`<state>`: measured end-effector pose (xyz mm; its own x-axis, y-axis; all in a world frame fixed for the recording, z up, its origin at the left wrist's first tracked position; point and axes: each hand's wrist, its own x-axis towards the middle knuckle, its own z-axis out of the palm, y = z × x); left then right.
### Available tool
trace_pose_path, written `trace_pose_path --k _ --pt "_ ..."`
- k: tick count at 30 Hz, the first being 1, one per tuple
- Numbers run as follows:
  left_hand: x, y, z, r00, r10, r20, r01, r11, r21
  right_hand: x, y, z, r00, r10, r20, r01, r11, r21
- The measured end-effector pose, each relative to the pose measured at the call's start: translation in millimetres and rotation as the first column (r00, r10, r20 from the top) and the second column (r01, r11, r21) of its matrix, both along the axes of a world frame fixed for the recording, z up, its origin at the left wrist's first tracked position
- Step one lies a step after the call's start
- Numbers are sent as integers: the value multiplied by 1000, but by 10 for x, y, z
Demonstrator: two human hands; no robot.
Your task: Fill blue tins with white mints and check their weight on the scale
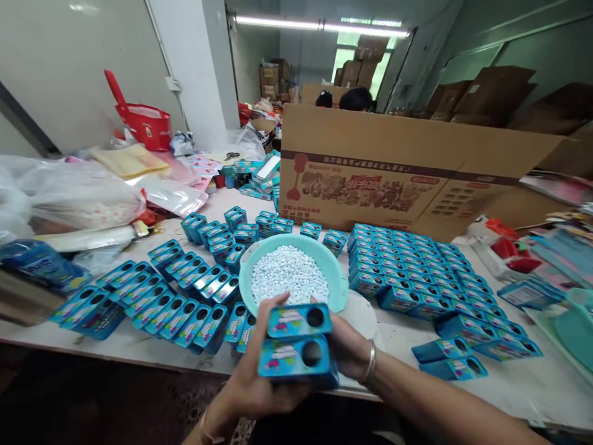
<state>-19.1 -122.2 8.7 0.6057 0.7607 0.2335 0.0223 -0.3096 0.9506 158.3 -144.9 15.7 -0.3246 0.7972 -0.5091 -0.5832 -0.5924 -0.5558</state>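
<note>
Head view showed plastic bags (88, 198) at the far left of the pale surface (393, 346), a red basket (151, 127) behind them, then slanting rows of blue boxes (162, 303). At the centre, the left hand (259, 371) and right hand (347, 346) gripped two blue cartons (285, 358) between them, round dark holes uppermost, just before a teal basin (248, 266) of white pellets (290, 272). A lit tube lamp (278, 22) hung beyond. Rightward stood a long cardboard box (361, 179), a tight block of similar packs (407, 266) before it, and a green container (579, 321) at the edge.
</note>
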Motion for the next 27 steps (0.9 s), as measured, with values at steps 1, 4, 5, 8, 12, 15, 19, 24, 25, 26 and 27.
trace_pose_path --k 1,4,5,8,12,15,19,24,25,26,27 --pt "-102 78 43 995 96 35 -96 995 2 7 189 -21 996 32 83 -40 995 89" --pt "-398 380 201 906 400 134 -396 916 -60 139 936 -94 868 -64 492 -180 884 432" --pt "-470 505 276 870 472 143 -466 882 -73 199 1209 -119 766 -225 602 -184 821 540" --pt "-517 926 541 865 500 47 -500 866 -1 342 1885 -214 522 -500 691 -144 747 649" --pt "-136 1434 705 771 379 -512 -265 922 283 411 2218 -431 500 -547 672 -77 744 663" --pt "321 1658 571 425 305 -852 59 930 363 435 2196 -595 485 -558 673 -16 764 645" --pt "746 1793 295 284 271 -920 125 940 316 427 2154 -751 455 -574 681 125 798 590" --pt "767 1909 84 282 296 -913 80 941 329 357 2227 -915 460 -620 635 350 784 513" --pt "751 1914 57 296 308 -904 65 938 341 347 2247 -939 473 -630 616 391 777 494" --pt "741 1910 33 311 323 -894 48 934 354 339 2264 -956 489 -640 593 428 768 477" --pt "736 1896 14 327 339 -882 31 929 369 331 2279 -965 511 -652 560 460 758 463"
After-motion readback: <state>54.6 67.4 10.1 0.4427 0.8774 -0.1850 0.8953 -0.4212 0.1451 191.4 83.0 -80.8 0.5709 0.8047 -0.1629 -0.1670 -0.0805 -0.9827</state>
